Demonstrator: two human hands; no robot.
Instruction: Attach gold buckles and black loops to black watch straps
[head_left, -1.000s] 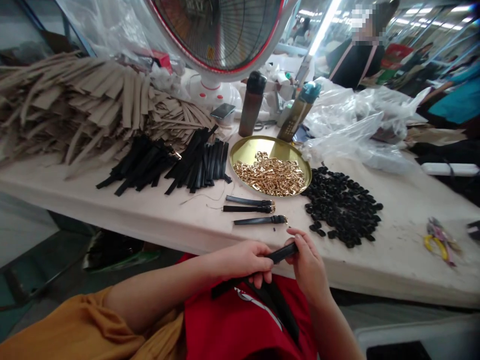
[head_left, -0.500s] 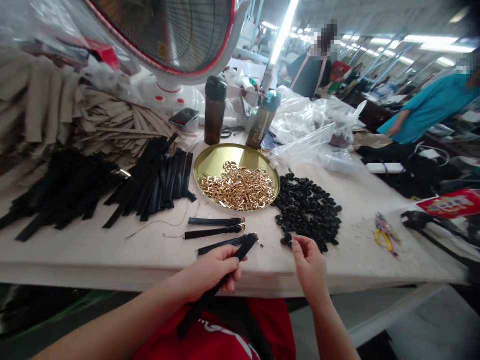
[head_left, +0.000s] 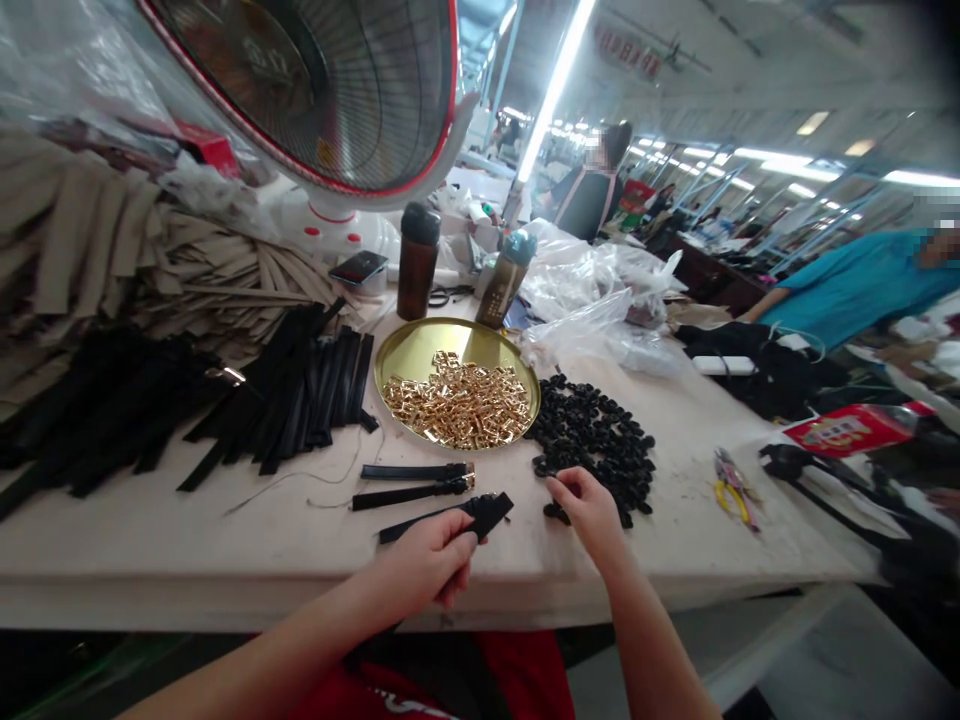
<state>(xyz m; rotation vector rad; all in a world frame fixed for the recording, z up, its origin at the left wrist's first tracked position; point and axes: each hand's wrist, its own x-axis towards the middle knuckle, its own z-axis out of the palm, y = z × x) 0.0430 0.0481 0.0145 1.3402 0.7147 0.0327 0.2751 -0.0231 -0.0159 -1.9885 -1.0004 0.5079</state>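
Note:
My left hand (head_left: 439, 555) is closed round a black strap (head_left: 493, 513), whose flat end sticks out past my thumb. The rest of this strap runs below the hand and is mostly hidden. At the left edge of the black pile, the thumb and index finger of my right hand (head_left: 589, 510) pinch together on a small black loop (head_left: 544, 467). Just beyond my left hand lies a strap (head_left: 409, 522), partly covered by it. Two finished-looking straps with gold buckles, a smooth one (head_left: 409, 472) and a matte one (head_left: 397, 494), lie behind it.
A round gold tray (head_left: 405, 345) holds many gold buckles (head_left: 465, 405). To its right spreads a pile of black loops (head_left: 600, 430). Black straps (head_left: 315, 400) heap at left. Bottles (head_left: 418, 265), a fan (head_left: 322, 90), plastic bags (head_left: 577, 270) and yellow-handled pliers (head_left: 733, 495) stand or lie around.
My right hand has shifted left and away from me to a loop at the pile's edge. The strap in my left hand has turned, its end pointing further right. The view has tilted up.

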